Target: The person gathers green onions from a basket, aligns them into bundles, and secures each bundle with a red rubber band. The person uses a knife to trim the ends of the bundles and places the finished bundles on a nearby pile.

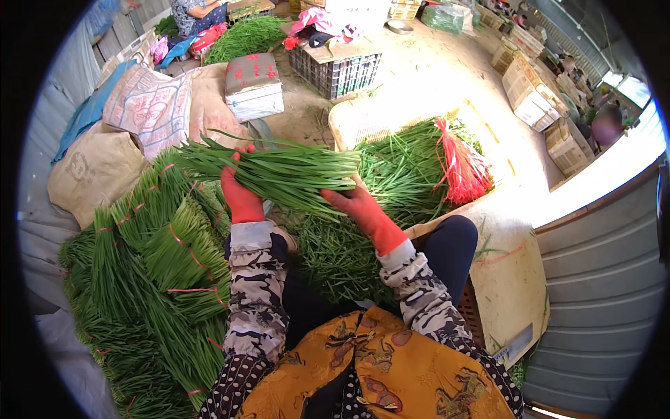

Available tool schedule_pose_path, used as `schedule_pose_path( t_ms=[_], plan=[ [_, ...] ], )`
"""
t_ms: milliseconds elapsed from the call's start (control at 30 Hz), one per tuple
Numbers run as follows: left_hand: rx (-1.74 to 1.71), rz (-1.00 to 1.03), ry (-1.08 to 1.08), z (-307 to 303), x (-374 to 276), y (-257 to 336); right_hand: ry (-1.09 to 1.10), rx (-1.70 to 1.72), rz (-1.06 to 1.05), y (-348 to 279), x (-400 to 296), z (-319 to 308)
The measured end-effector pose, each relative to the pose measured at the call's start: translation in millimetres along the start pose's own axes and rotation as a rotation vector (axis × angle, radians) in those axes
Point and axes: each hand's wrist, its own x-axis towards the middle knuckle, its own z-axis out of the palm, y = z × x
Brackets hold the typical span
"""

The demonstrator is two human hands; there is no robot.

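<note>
A loose bunch of long green leaves, apparently garlic chives (293, 165), lies level across both of my red-gloved hands. My left hand (241, 194) grips it toward the leafy end, fingers partly hidden behind the stalks. At the pale cut end, my right hand (361, 207) holds it from below. Beyond my right hand stands a yellowish plastic crate (361, 123) with more loose chives (398, 173) and a bundle of red and white ties (460, 167). Left of my left hand rises a big pile of chive bunches (178, 246), many bound with red ties.
Chive trimmings (335, 256) cover the ground between my knees. On my right are a board (507, 283) and a corrugated metal wall (591, 283). Woven sacks (152, 110), a box (254, 86) and a black crate (335, 68) stand ahead. Another person (196, 13) sits far left.
</note>
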Motion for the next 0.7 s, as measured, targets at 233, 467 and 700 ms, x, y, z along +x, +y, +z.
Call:
schedule_pose_path(
  t_ms=[233, 467, 700],
  plan=[
    [0.004, -0.023, 0.127, -2, -1, 12, -0.156, -0.281, -0.150, 14, 13, 20],
    [-0.002, 0.009, 0.070, -2, 0, 7, -0.048, 0.008, -0.152, 8, 20, 29],
    [0.005, 0.006, 0.129, 2, 4, 5, 0.139, 0.454, 0.013, 15, 25, 35]
  ],
)
